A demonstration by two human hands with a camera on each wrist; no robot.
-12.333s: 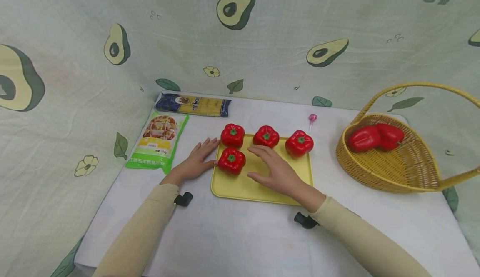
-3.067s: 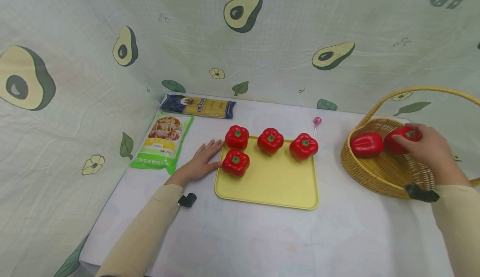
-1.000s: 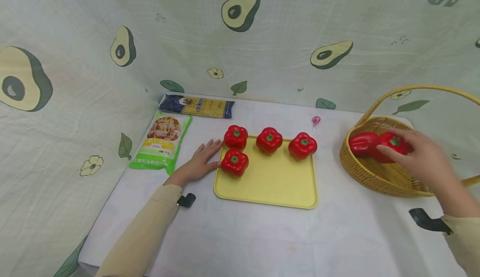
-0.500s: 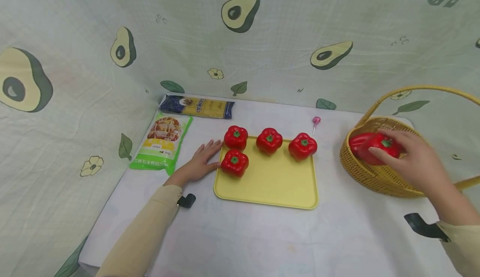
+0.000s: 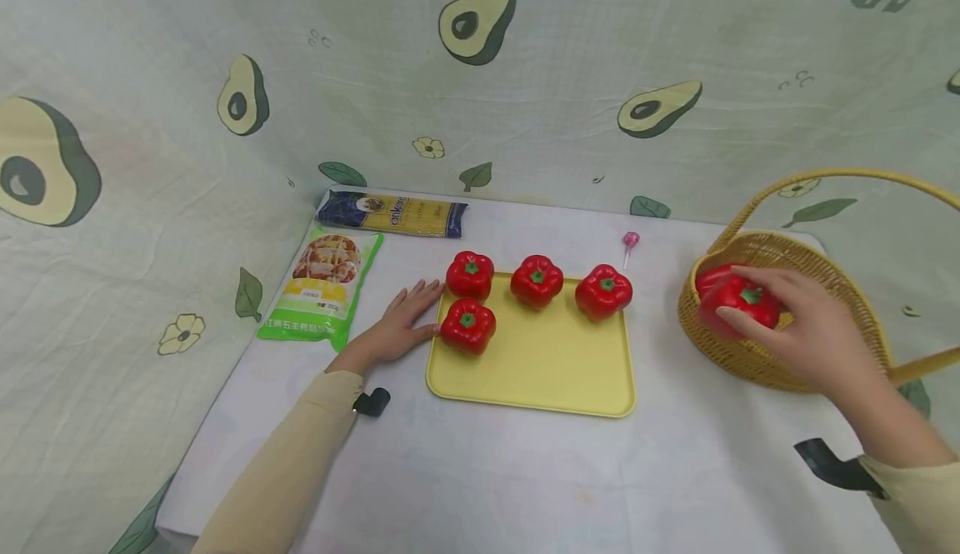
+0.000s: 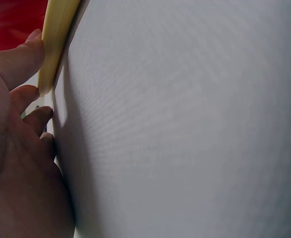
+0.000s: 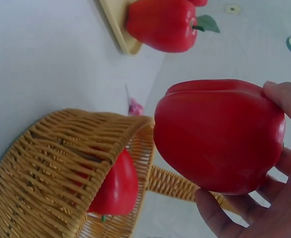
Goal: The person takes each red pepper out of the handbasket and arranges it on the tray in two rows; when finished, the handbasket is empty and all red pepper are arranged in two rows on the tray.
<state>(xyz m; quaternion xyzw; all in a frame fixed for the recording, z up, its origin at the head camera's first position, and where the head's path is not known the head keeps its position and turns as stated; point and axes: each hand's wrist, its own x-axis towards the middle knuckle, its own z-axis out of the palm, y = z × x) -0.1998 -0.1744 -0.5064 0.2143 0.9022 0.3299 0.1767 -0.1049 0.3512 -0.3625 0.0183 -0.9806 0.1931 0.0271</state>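
My right hand (image 5: 813, 333) grips a red bell pepper (image 5: 741, 306) between thumb and fingers, over the left part of the wicker basket (image 5: 855, 304). In the right wrist view this bell pepper (image 7: 217, 136) is above the basket's rim, and a second red pepper (image 7: 116, 186) lies inside the basket. My left hand (image 5: 392, 331) lies flat on the table with fingers spread, at the left edge of the yellow tray (image 5: 555, 362). Its thumb touches the tray's rim (image 6: 53, 47) in the left wrist view. Several red bell peppers (image 5: 468, 326) stand on the tray, stems up.
A pink lollipop (image 5: 630, 242) lies between tray and basket, towards the back. At the back left are a blue and yellow pasta packet (image 5: 393, 213) and a green food pouch (image 5: 324, 283). The basket's tall handle (image 5: 847, 172) arches over it. A printed cloth hangs behind the table.
My right hand has lifted the bell pepper from the basket's right side and carried it left, now in front of the other pepper there. My left hand has stayed by the tray.
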